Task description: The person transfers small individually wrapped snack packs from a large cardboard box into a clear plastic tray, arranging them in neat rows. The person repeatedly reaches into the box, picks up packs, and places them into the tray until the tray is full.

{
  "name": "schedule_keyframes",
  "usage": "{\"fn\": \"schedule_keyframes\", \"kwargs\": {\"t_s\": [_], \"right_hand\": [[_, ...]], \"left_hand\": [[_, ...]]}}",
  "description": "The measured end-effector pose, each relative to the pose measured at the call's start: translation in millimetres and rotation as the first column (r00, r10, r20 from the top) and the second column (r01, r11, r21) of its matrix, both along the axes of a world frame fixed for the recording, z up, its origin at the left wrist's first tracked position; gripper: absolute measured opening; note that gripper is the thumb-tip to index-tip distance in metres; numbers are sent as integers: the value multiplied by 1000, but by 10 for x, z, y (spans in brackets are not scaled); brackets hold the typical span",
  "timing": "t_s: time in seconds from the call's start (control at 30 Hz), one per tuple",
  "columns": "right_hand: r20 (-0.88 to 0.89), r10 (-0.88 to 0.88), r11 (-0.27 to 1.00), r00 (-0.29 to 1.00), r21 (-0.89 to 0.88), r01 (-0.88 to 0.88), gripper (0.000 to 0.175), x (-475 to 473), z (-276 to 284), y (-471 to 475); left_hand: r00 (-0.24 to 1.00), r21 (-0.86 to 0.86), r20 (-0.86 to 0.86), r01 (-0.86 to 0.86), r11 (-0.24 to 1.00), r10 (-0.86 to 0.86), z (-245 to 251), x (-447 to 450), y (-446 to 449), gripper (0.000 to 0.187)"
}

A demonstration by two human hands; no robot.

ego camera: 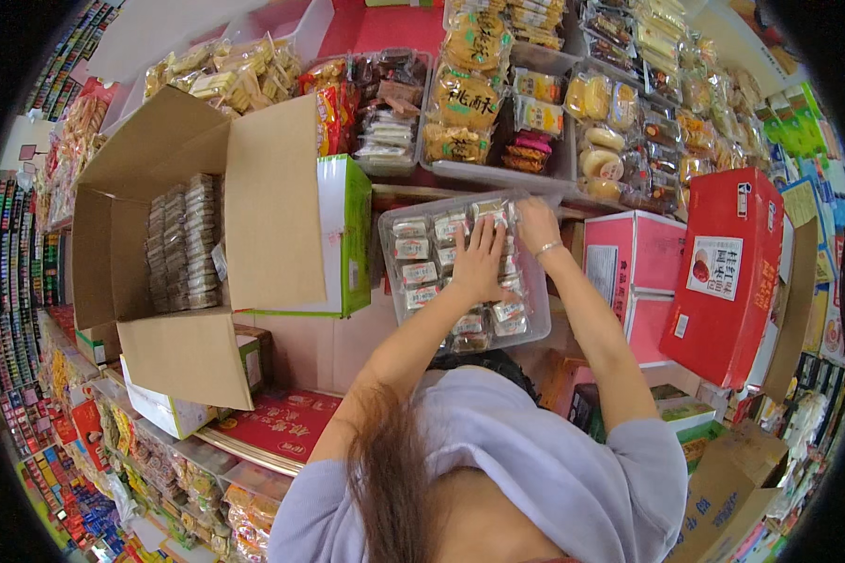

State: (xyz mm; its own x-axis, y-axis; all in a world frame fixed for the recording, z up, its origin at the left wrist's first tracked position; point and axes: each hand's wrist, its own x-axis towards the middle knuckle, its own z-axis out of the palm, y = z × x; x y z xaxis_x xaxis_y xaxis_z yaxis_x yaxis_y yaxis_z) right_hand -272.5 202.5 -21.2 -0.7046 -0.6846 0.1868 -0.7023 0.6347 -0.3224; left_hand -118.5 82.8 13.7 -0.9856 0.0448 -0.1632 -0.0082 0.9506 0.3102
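A clear plastic bin (pixel 539 310) sits tilted in front of my body, filled with rows of small wrapped snack packs (pixel 420 273). My left hand (pixel 480 262) lies flat over the packs in the middle, fingers spread, gripping nothing that I can see. At the bin's far right corner is my right hand (pixel 537 224), its fingers bent over the rim; its fingertips are partly hidden.
To the left, an open cardboard box (pixel 274 211) holds stacked wrapped packs (pixel 190 243). A green and white carton (pixel 352 239) stands beside it. Pink cartons (pixel 651 246) and a red box (pixel 722 274) are on the right. Bins of packaged pastries (pixel 465 98) line the far side.
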Motion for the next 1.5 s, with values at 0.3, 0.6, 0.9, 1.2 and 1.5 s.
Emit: {"fn": "schedule_keyframes", "kwargs": {"t_s": [0.3,0.6,0.9,1.2,1.5], "right_hand": [[-257,91,986,962,-110,-122,15,151,14,85],[-90,177,980,980,-74,-184,31,156,739,136],[-27,918,370,396,-306,-877,36,1446,3148,-2964],[487,713,16,505,708,-706,108,2569,1612,-4793],[464,630,255,623,634,-730,107,2669,1197,-4813]], "left_hand": [[999,6,-28,-28,1000,28,-49,-12,-14,143],[998,102,-70,8,995,-1,64,74,3,139],[880,467,-452,94,879,146,594,762,-119,94],[737,615,-432,-181,768,519,1207,1670,-1061,57],[776,681,-367,-152,717,513,1072,1777,-1255,52]]}}
